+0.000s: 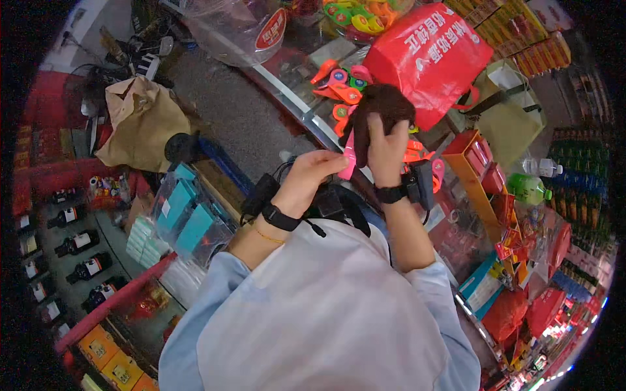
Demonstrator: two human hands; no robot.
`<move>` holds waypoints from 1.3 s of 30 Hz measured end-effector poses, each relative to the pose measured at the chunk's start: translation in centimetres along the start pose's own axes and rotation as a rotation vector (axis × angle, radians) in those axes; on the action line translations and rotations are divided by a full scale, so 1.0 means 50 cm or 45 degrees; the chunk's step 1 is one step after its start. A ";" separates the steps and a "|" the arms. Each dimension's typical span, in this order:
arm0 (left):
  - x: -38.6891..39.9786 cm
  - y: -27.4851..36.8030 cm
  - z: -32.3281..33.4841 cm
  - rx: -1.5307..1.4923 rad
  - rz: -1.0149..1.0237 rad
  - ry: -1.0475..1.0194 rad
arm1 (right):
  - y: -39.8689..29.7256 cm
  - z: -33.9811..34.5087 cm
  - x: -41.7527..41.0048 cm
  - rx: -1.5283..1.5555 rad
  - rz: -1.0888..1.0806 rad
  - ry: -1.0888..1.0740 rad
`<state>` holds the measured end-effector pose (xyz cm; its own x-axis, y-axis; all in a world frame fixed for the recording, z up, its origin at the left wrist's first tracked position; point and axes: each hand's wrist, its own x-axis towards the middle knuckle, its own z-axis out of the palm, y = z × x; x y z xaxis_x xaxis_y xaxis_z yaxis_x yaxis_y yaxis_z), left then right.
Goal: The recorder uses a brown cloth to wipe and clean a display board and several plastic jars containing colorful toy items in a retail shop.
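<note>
My left hand (313, 176) pinches the lower end of a bright pink, teardrop-shaped plastic piece (348, 159) between thumb and fingertips. My right hand (389, 146) grips a dark brown cloth (386, 102), which lies against the upper part of the pink piece and partly hides it. Just beyond the cloth, several similar neon orange, pink and green plastic pieces (346, 93) lie loose on a glass counter (293, 88). More orange pieces (414, 152) show to the right of my right hand. Both wrists wear black bands.
A clear bag of colourful pieces (359, 14) and a red bag with writing (430, 58) sit on the counter's far part. Right of my hands stand an orange display box (472, 176) and a green bottle (528, 188). Leftward are a brown paper bag (142, 124) and bagged teal boxes (188, 215).
</note>
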<state>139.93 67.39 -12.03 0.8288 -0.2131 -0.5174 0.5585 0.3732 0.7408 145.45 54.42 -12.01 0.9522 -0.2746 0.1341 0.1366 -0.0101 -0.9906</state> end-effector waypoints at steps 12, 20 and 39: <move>0.016 0.038 -0.041 -0.289 -0.203 -0.339 | -0.046 -0.039 -0.060 0.368 0.441 -0.475; -0.002 0.092 0.006 0.338 0.780 0.424 | 0.003 -0.062 -0.050 -0.608 -0.067 -0.446; 0.019 0.095 0.032 0.348 0.625 0.478 | 0.021 -0.076 -0.039 -0.278 -0.057 -0.219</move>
<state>143.43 67.50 -8.31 0.9479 0.2693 -0.1702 0.1499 0.0946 0.9842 142.67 51.28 -13.41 0.9814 -0.1023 0.1623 0.1353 -0.2309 -0.9635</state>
